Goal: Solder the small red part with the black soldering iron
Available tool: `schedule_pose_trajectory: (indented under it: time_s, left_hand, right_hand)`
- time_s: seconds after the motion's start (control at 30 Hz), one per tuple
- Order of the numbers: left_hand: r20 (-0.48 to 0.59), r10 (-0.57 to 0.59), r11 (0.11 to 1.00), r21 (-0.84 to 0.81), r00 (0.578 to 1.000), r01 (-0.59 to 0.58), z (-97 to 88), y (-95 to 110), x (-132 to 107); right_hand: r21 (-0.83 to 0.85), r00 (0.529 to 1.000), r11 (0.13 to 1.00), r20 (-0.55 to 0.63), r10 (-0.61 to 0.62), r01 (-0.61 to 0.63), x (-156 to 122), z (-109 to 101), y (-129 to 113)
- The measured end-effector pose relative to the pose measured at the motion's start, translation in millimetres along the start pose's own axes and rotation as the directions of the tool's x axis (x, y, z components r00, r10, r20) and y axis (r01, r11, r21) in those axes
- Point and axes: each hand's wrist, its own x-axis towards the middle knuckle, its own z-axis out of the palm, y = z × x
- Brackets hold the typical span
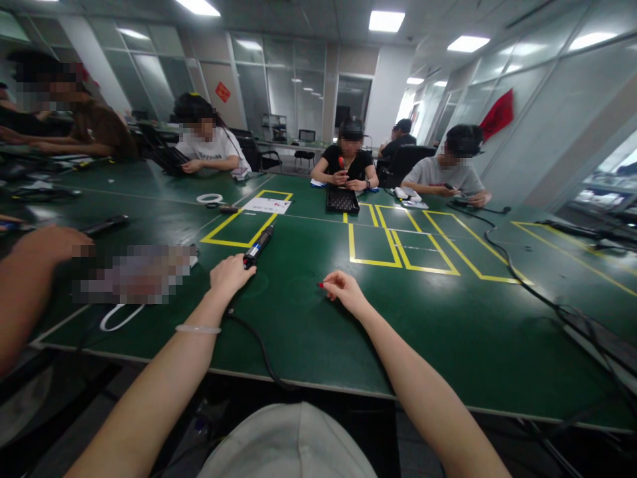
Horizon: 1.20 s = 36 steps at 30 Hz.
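Handling both things at once seems to go best with the dark pen-shaped tool [259, 247] aimed away from the fingers, as its tip is here, pointing forward and to the right across the green desk [298, 332]. A light but firm hold near the tool's rear end should give steady control, and the black cord [259, 342], which runs over the desk's near edge below the left forearm, is best left slack so that it does not tug. The small red piece [320, 285] looks easy to drop, so a pinch low over the bare desk would be the safer way to handle it.

The left hand [232, 271] is closed around the rear end of the tool, with no gap showing; whether the tool also rests on the desk cannot be told. The right hand [344, 291] is narrowed to a pinch, thumb and fingertips meeting on the red piece, which pokes out to their left. It sits nearer the person than the yellow tape outline [375, 263], well apart from the tool.
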Motion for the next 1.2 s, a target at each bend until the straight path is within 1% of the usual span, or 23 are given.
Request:
schedule_pose_trajectory:
  time_s: [0.2, 0.33, 0.43, 0.57, 0.7, 0.77, 0.83, 0.93, 1.0, 1.07, 1.2]
  left_hand:
    - [-0.031, 0.095, 0.995, 0.028, 0.995, -0.094, 1.5, 12.9, -6.3]
    - [-0.059, 0.215, 0.976, 0.046, 0.975, -0.213, 5.7, 33.6, -20.5]
    - [-0.067, 0.33, 0.944, 0.042, 0.942, -0.327, 8.4, 56.6, -34.7]
    - [-0.067, 0.471, 0.882, 0.036, 0.88, -0.47, 11.7, 85.4, -53.2]
    - [-0.058, 0.58, 0.814, 0.006, 0.812, -0.581, 15.1, 103.1, -66.9]
    - [-0.058, 0.611, 0.791, -0.01, 0.79, -0.612, 16.0, 107.8, -71.4]
    - [-0.056, 0.628, 0.777, -0.018, 0.776, -0.629, 16.0, 110.5, -74.2]
    - [-0.047, 0.635, 0.771, -0.024, 0.771, -0.636, 15.1, 112.1, -75.8]
    - [-0.039, 0.634, 0.772, -0.028, 0.772, -0.635, 14.7, 112.1, -75.7]
    - [-0.035, 0.634, 0.772, -0.032, 0.773, -0.635, 14.7, 111.8, -75.5]
    - [-0.033, 0.641, 0.766, -0.038, 0.766, -0.642, 15.6, 111.1, -75.2]
  right_hand:
    - [-0.058, 0.999, 0.998, 0.013, -0.03, 0.03, 0.1, 1.4, 3.6]
    - [-0.186, 0.996, 0.979, 0.049, -0.07, 0.078, -1.4, 3.5, 1.6]
    - [-0.302, 0.989, 0.943, 0.079, -0.125, 0.143, -4.9, 6.6, -4.3]
    - [-0.425, 0.965, 0.866, 0.117, -0.236, 0.264, -9.2, 11.1, -11.2]
    - [-0.543, 0.94, 0.769, 0.154, -0.304, 0.338, -10.6, 12.8, -14.4]
    - [-0.604, 0.937, 0.72, 0.163, -0.308, 0.342, -11.4, 13.5, -15.6]
    - [-0.659, 0.938, 0.673, 0.167, -0.305, 0.336, -12.8, 14.8, -16.9]
    - [-0.726, 0.938, 0.602, 0.185, -0.294, 0.332, -15.5, 17.3, -18.8]
    - [-0.75, 0.937, 0.57, 0.201, -0.285, 0.335, -16.7, 18.2, -19.7]
    - [-0.754, 0.935, 0.559, 0.223, -0.277, 0.345, -17.0, 17.4, -20.1]
    - [-0.721, 0.924, 0.579, 0.278, -0.263, 0.382, -15.1, 12.2, -18.2]
